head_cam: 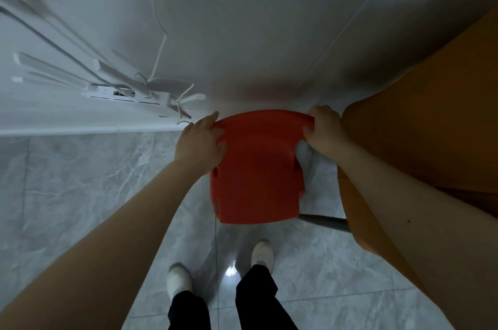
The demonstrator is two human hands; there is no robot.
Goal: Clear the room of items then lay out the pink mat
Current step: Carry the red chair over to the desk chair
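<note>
A red plastic chair (258,168) stands in front of me near the white wall, seen from above. My left hand (200,141) grips the left end of its backrest top edge. My right hand (324,128) grips the right end of the same edge. Both hands have fingers curled over the rim. The chair's legs are hidden beneath the seat. No pink mat is in view.
An orange table (420,127) with a grey leg (323,220) stands close on the right. A white router (129,97) with antennas and cables is fixed to the wall at left. Grey marble floor tiles (80,181) spread below; my white shoes (179,279) are near the bottom.
</note>
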